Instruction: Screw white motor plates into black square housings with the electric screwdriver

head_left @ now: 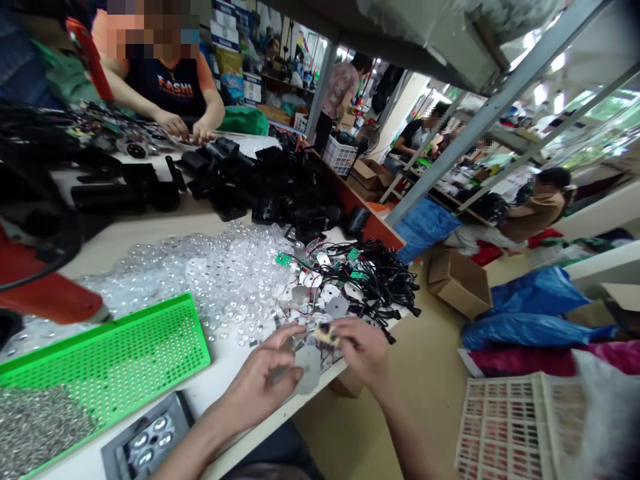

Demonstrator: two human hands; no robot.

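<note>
My left hand point(257, 380) is curled with thumb and fingers around a flat pale-grey plate point(311, 368) near the table's front edge. My right hand point(364, 348) pinches a small cream-coloured circuit board point(327, 335) with dark parts on it, just above and to the right of the plate. Right behind both hands lies a heap of white and grey plates point(331, 293), small green boards point(284, 259) and black cables point(385, 267). Clear plastic lenses point(225, 267) spread out beyond my left hand.
A green perforated tray point(170, 343) holds many small screws point(40, 420). Near it sits a dark block point(173, 410) with several round lenses. An orange-red tool point(50, 287) juts in from the left. Black housings point(280, 180) pile up farther back; a co-worker point(165, 87) sits opposite.
</note>
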